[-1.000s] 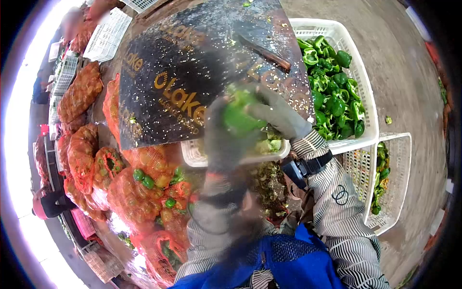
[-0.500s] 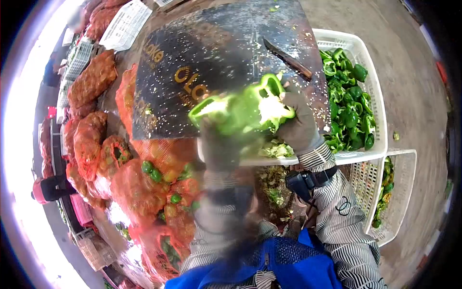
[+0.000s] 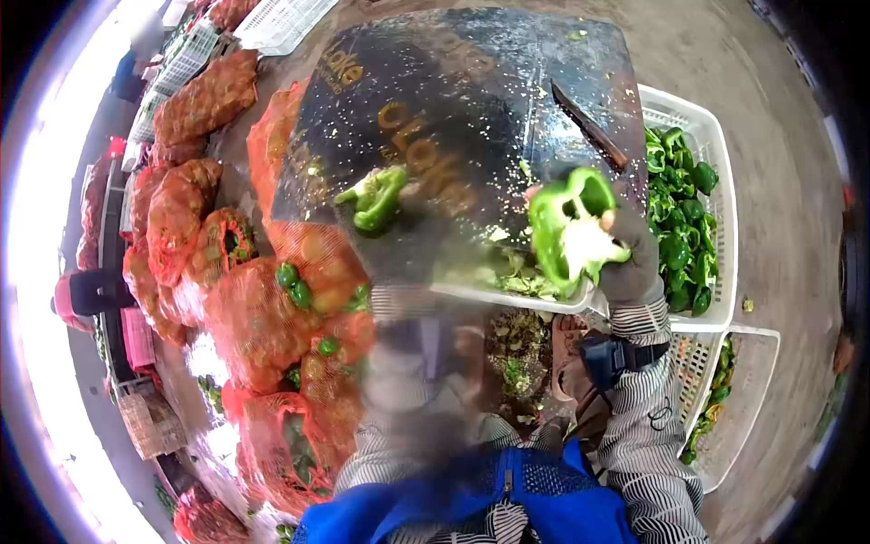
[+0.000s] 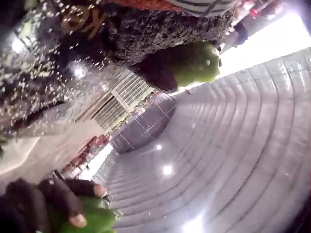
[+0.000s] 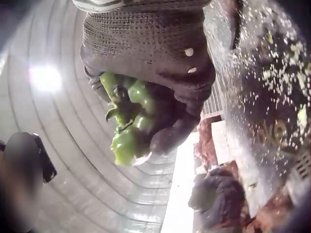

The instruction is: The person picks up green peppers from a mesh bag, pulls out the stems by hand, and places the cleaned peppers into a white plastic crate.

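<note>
The right hand (image 3: 632, 258), gloved in grey, grips a cut green pepper piece (image 3: 555, 238) with pale core showing, over the board's near right edge. In the right wrist view its fingers curl round the pepper (image 5: 129, 141), stem visible. The left hand (image 3: 399, 227), blurred, holds another green pepper piece (image 3: 379, 201) over the board's near left part; the left wrist view shows green pepper (image 4: 197, 63) at its fingers. A knife (image 3: 589, 125) lies on the dark board (image 3: 471, 82), scattered with pale seeds.
A white crate (image 3: 727, 227) of cut green peppers stands right of the board; a lower crate (image 3: 757, 399) is nearer. A white tub (image 3: 571, 304) of trimmings sits under the near edge. Red net sacks (image 3: 254, 317) fill the left.
The hands have moved apart, each with a pepper piece, the left one going left. The head view has shifted, so the board and crate appear farther right.
</note>
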A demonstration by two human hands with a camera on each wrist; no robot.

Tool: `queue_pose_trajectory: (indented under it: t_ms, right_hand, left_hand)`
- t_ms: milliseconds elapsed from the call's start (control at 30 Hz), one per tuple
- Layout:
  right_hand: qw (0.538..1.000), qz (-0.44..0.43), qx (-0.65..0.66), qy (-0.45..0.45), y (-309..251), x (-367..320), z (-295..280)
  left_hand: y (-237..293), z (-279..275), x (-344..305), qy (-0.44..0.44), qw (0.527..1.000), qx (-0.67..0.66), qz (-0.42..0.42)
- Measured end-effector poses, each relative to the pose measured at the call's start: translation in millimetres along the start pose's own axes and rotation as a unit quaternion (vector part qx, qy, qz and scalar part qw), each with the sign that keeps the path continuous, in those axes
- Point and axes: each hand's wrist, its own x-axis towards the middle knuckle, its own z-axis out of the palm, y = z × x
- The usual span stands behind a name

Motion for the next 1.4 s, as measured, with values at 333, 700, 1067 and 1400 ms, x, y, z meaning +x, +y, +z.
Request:
queue_pose_trajectory:
  t_ms: [333,700,1067,1400]
  right_hand:
    - [0.732,0.023,-0.67,0.12,21,4,-5]
    - [0.867,-0.046,-0.495,0.016,14,-29,59]
    - [0.921,0.02,-0.374,-0.104,-8,-37,54]
    - [0.809,0.087,-0.581,-0.02,1,-50,34]
  left_hand:
    - [6,31,-42,-0.076,0.964,-0.112,-0.227]
    - [-24,69,-85,-0.236,0.91,0.295,-0.174]
    - [-23,52,-88,-0.352,0.792,0.493,-0.079]
    - [-15,28,-56,-0.17,0.976,0.077,-0.112]
